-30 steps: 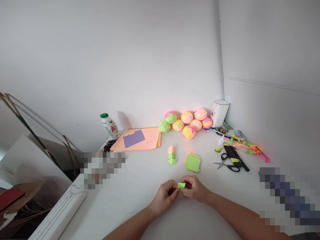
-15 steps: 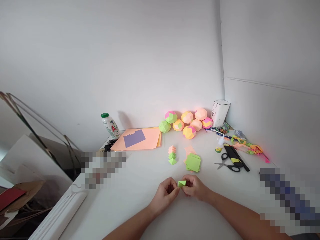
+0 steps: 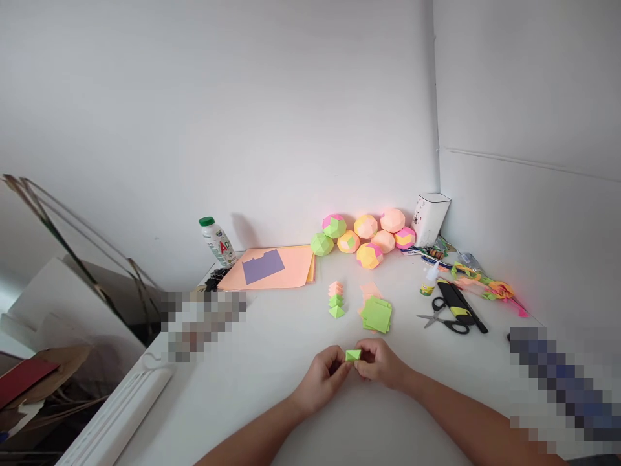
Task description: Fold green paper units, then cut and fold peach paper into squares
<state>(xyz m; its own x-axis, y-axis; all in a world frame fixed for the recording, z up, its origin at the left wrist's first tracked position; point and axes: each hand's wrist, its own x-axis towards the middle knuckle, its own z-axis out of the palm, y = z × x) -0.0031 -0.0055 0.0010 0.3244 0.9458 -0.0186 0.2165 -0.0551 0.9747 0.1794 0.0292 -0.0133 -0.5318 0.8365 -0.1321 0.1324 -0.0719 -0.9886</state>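
Pinching a small green folded paper (image 3: 353,355) from both sides, the left hand (image 3: 323,378) and right hand (image 3: 383,364) are holding it, in the head view, nearer than the flat green squares (image 3: 377,314), which are waiting unfolded. Folded pieces (image 3: 336,311) are already forming a row. Paper balls (image 3: 369,256) are resting behind; scissors (image 3: 449,321) are lying rightward, not blocking.

Before me, a pale wall (image 3: 272,116) meets a second wall (image 3: 533,90) in a corner | white table (image 3: 262,362) below | soft light, greying edges
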